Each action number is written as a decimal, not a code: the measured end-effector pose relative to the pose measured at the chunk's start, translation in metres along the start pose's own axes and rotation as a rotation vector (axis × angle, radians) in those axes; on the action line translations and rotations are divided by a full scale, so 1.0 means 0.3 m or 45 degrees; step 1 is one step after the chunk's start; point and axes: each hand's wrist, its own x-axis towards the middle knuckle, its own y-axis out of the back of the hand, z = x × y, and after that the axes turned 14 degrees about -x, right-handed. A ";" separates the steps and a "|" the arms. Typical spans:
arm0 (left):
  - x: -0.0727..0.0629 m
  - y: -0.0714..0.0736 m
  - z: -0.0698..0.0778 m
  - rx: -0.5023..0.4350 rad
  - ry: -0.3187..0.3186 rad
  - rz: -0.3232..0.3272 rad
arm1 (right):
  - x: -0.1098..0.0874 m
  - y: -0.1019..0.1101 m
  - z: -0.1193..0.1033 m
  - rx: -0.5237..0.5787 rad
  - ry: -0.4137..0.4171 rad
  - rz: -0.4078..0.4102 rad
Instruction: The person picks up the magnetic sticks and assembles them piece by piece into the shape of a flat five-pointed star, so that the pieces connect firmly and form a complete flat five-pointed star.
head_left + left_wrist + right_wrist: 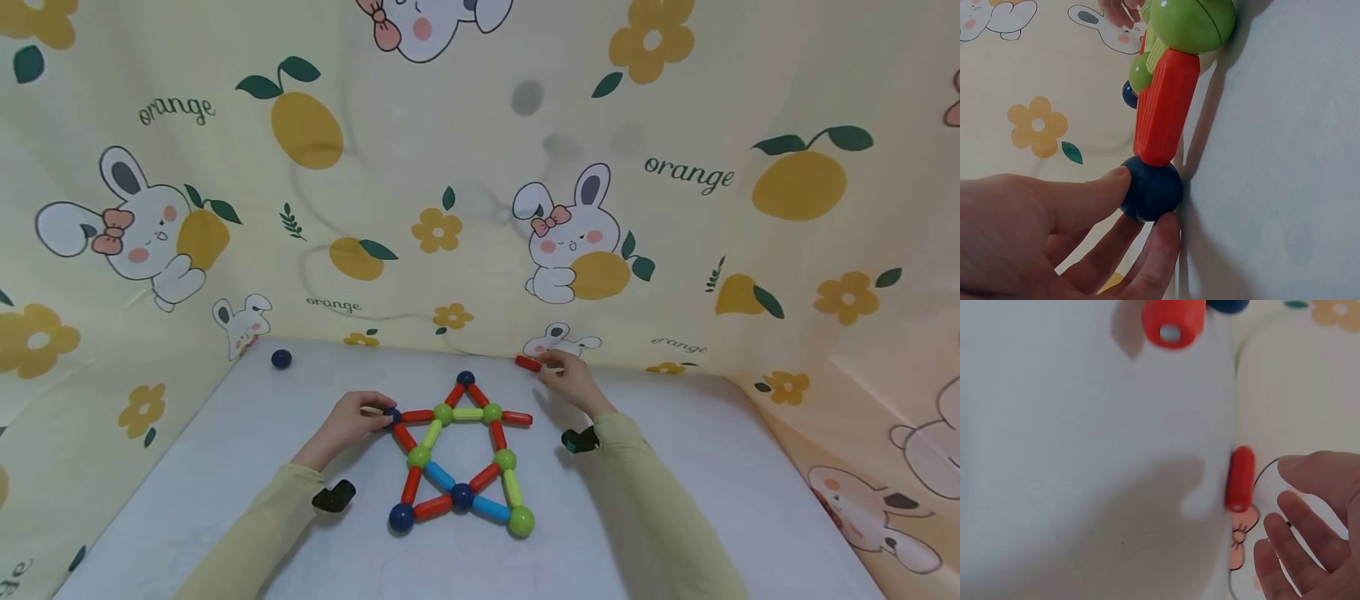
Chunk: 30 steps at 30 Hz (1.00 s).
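A star-shaped frame of red, blue and green rods joined by balls (462, 497) lies on the white table. At its left point my left hand (358, 418) pinches a dark blue ball (1152, 189) between thumb and fingers; a red rod (1167, 109) runs from that ball to a green one (1194, 24). Near the table's back edge, a loose red rod (528, 363) lies beside my right hand (572, 382). In the right wrist view the fingers are spread and apart from this rod (1240, 479). Another red rod (517, 418) juts from the frame's right side, its outer end bare.
One dark blue ball (281, 359) sits alone at the back left of the table. A printed cloth (465, 283) hangs behind the table and along both sides. Dark devices (334, 497) are worn at both wrists.
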 end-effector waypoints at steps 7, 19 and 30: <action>0.003 0.007 -0.011 -0.001 -0.004 0.010 | 0.046 -0.034 0.024 -0.019 -0.089 0.005; 0.009 0.006 -0.019 0.011 0.001 0.031 | 0.072 -0.061 0.007 0.031 -0.118 -0.007; 0.012 0.005 -0.023 0.016 -0.015 0.035 | 0.086 -0.115 0.000 0.014 -0.172 0.022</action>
